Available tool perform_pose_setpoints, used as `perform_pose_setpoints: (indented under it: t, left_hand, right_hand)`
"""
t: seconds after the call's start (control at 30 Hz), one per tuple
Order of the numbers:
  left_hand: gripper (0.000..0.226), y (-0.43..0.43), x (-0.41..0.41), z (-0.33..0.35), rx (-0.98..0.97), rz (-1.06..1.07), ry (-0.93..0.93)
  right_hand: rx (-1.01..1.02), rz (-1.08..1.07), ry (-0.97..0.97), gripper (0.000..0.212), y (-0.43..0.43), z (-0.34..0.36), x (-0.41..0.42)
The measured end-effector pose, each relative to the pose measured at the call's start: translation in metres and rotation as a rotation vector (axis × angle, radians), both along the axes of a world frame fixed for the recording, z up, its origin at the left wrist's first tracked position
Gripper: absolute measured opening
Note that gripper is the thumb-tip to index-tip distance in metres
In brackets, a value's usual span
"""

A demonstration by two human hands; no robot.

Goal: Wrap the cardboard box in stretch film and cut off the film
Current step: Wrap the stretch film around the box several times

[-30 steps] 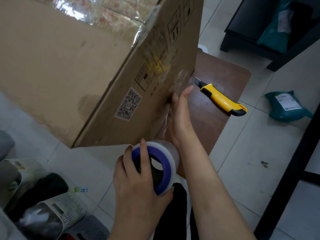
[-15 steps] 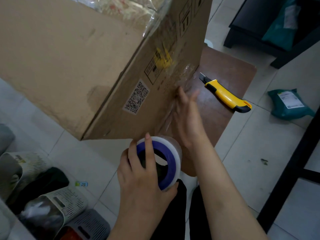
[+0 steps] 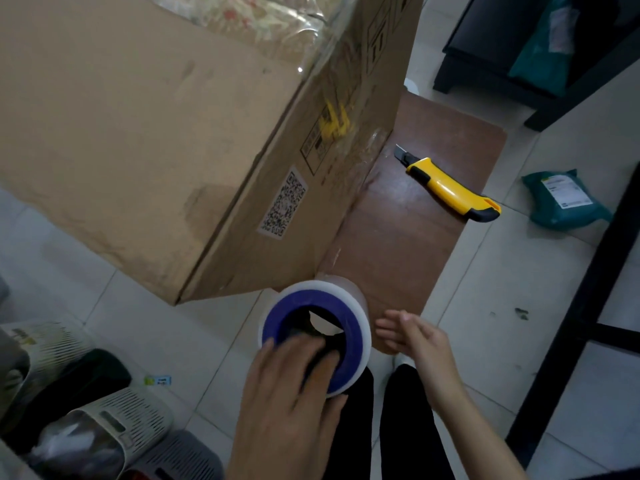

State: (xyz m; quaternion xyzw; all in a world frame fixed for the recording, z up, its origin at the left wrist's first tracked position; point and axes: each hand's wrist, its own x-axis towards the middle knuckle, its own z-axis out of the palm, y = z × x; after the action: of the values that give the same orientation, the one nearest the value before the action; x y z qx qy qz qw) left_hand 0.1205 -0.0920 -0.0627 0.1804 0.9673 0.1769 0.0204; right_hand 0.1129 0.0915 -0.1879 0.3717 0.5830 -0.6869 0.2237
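A large cardboard box stands tilted on a brown wooden board, with clear stretch film over its top and down its right face. The film runs down to a roll with a purple core below the box corner. My left hand grips the roll, fingers inside the core. My right hand hovers just right of the roll, fingers apart, holding nothing. A yellow utility knife lies on the board, blade out.
Slatted plastic baskets with dark contents sit at bottom left. A teal parcel lies on the tiled floor at right. A black frame leg slants down the right side. Dark furniture stands at top right.
My right hand has left the film on the box's side face and dropped down beside the roll. My left hand has shifted its fingers into the core.
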Motion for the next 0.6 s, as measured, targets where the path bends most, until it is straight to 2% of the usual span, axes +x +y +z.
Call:
perform_pose_setpoints:
  t: [0.07, 0.27, 0.6]
  left_hand:
    - [0.036, 0.000, 0.000, -0.004, 0.024, -0.064, 0.039]
    - [0.029, -0.006, -0.001, -0.005, 0.083, -0.112, 0.088]
    - [0.035, -0.021, -0.001, -0.006, 0.129, -0.224, 0.049]
  right_hand:
    - [-0.031, -0.022, -0.003, 0.033, -0.008, 0.000, 0.013]
    - [-0.106, -0.144, -0.003, 0.032, -0.042, 0.014, 0.024]
    - [-0.295, -0.591, -0.187, 0.044, -0.087, 0.015, 0.032]
